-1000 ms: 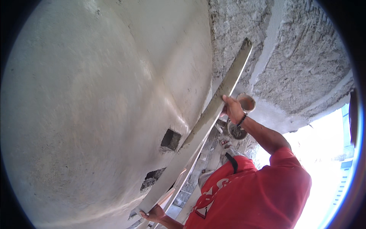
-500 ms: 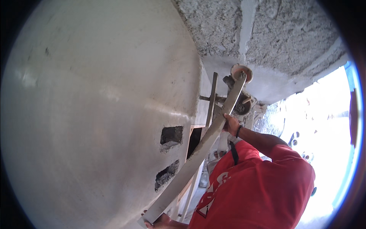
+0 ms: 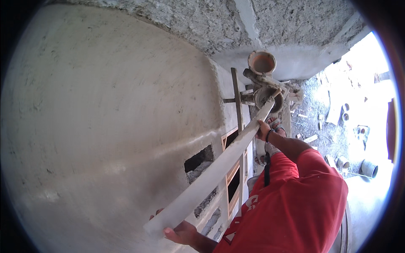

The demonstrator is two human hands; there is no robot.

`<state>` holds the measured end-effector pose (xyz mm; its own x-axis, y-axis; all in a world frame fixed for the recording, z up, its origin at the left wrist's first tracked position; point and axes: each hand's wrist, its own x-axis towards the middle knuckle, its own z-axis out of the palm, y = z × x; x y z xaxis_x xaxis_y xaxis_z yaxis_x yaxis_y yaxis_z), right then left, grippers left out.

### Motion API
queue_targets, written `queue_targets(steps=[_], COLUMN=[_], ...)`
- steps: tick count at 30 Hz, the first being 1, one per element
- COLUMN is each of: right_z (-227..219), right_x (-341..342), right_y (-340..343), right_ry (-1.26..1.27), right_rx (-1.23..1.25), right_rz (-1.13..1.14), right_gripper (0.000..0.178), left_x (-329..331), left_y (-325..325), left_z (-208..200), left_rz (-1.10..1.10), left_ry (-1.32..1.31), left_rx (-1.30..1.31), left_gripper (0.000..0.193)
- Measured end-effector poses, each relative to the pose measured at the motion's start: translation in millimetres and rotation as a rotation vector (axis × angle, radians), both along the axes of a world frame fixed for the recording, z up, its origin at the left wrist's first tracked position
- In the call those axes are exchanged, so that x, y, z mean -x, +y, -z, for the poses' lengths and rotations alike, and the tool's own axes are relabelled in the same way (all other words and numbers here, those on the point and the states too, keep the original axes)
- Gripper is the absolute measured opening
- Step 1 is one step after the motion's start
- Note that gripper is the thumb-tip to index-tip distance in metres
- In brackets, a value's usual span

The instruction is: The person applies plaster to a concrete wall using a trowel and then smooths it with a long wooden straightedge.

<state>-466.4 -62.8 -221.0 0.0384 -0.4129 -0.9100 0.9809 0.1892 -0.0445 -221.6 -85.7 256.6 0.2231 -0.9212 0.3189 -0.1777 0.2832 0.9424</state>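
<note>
A long, pale, flat straightedge slants across the view in front of the plastered wall. My right hand, a dark bracelet at its wrist, wraps round the bar toward its far end. Down at the near, wider end, my left hand grips the lower edge, with its thumb in sight and fingertips showing past the opposite edge. Beyond my right hand, the bar's tip overlaps a mortar-smeared bucket in the view; whether they touch I cannot tell.
Another round bucket stands farther back beside rough timber. An upright wooden post stands near the wall. Rough openings break the wall behind the straightedge. Pipe pieces and scraps litter the ground at right, below me. A sandaled foot shows.
My view has shifted, with more ground visible at right. The straightedge's far tip has gone from in front of the farther bucket to the nearer one. My left hand appears higher in view.
</note>
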Motion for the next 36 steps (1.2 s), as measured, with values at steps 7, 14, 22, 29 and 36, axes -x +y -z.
queue_targets(steps=[7,14,22,29,36], right_z=[14,24,48,132,320], right_x=[44,75,88,139,242], right_y=[-9,-10,-17,51,24], right_ry=[-0.042,-0.106,-0.105,0.966,1.132], right_rx=[-0.116,-0.165,-0.162,0.037,-0.464], right_rz=[0.086,0.031,-0.013,-1.509,-0.957], right_gripper=[0.029,0.030,0.037,0.047,0.068], left_x=[105,179,231,237,218], left_y=[-37,-74,-112,-130,-180], left_z=[23,107,139,132,141], left_rz=[0.426,0.736,0.814,0.955,1.028], left_ry=[-0.063,-0.046,0.210,0.285,0.217], left_rx=[0.114,0.062,0.102,0.010,-0.070], left_gripper=[0.077,0.080,0.076,0.079,0.088])
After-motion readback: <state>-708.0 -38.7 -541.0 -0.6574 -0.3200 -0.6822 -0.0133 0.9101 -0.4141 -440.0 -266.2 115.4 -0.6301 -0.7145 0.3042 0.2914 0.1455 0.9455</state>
